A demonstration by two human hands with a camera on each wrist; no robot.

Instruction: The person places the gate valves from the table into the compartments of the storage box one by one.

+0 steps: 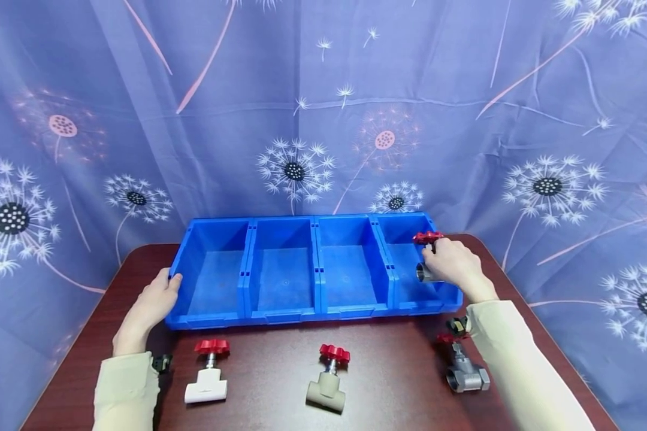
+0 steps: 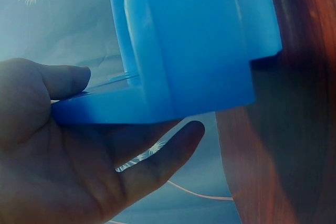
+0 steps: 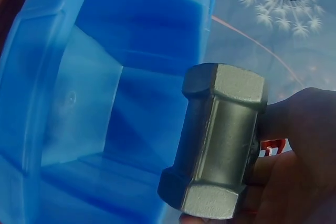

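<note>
A long blue bin (image 1: 296, 317) with a row of open compartments stands on the table. At its left end my left hand (image 1: 153, 299) grips the side wall, thumb over the rim and fingers on the outer side; the left wrist view shows the bin's wall (image 2: 205, 45) close up. Over the rightmost compartment, my right hand (image 1: 458, 262) holds a metal valve (image 1: 423, 273) with a red handwheel (image 1: 428, 237). In the right wrist view the valve's hexagonal-ended body (image 3: 223, 140) is beside the compartment opening, and the fingers (image 3: 260, 182) around its stem are partly hidden.
Along the front of the dark red table (image 1: 399, 383) lie a white valve (image 1: 207, 386), a beige valve (image 1: 326, 389) and another metal valve (image 1: 466, 377) near my right forearm, all with red handwheels. A blue dandelion-print curtain (image 1: 334, 161) hangs right behind the bin.
</note>
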